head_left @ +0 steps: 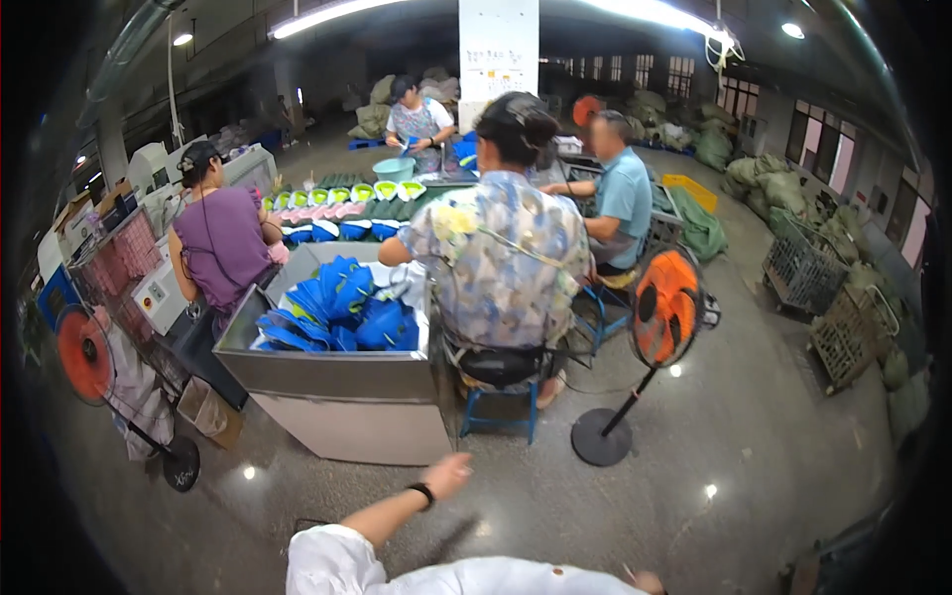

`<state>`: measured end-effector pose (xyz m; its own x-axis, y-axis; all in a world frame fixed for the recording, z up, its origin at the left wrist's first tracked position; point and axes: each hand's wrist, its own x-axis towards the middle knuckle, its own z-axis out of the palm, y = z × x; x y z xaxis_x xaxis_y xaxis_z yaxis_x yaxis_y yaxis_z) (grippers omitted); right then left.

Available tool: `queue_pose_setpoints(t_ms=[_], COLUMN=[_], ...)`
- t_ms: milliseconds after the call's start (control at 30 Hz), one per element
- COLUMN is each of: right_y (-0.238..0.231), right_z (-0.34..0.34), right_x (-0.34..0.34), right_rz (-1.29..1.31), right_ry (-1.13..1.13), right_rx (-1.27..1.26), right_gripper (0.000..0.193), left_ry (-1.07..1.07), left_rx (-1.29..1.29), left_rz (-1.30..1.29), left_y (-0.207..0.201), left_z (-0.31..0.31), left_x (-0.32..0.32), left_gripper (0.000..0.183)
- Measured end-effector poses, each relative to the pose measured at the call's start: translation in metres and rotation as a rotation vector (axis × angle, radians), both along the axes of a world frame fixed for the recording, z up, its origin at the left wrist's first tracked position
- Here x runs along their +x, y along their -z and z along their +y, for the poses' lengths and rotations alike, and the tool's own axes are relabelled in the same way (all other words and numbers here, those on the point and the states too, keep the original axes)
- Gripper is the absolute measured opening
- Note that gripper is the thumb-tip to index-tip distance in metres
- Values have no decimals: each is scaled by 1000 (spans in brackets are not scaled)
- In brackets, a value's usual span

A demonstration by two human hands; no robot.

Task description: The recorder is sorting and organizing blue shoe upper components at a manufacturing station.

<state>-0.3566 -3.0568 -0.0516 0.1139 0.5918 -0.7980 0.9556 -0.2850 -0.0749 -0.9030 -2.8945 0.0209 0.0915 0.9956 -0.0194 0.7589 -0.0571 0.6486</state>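
My left hand (449, 477), with a black band at the wrist, reaches forward over the floor in front of my white-clothed body. Its fingers are loosely bent and slightly apart, and nothing shows in them. It is nearest to a large metal-rimmed bin (337, 372), without touching it. Blue shoe-upper-like pieces (342, 302) with green edging are heaped inside the bin. At the lower edge, only part of my right hand (649, 582) shows, its fingers mostly cut off. A thin, pale sliver beside it is too small to make out.
A person in a patterned shirt (511, 258) sits on a blue stool (501, 412) right of the bin. Several other people work around a table with rows of pieces (337, 203). Orange fans (666, 307) stand at both sides; crates (805, 266) and sacks line the right.
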Motion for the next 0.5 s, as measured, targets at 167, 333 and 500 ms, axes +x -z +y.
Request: queue_pose_setpoints(t_ms=[167,333,500], right_y=[-129,-199,-196], right_z=[104,126,151], right_x=[-67,4,98], right_rz=[819,1539,1461], right_ry=[52,672,688], right_rx=[301,196,389], right_gripper=[29,23,18], left_ry=[610,1001,589], left_rx=[-186,-608,-164], left_rz=[-714,83,-273], left_y=[-33,-14,-13], left_z=[-39,-18,-5], left_x=[260,339,362], left_gripper=[43,41,44])
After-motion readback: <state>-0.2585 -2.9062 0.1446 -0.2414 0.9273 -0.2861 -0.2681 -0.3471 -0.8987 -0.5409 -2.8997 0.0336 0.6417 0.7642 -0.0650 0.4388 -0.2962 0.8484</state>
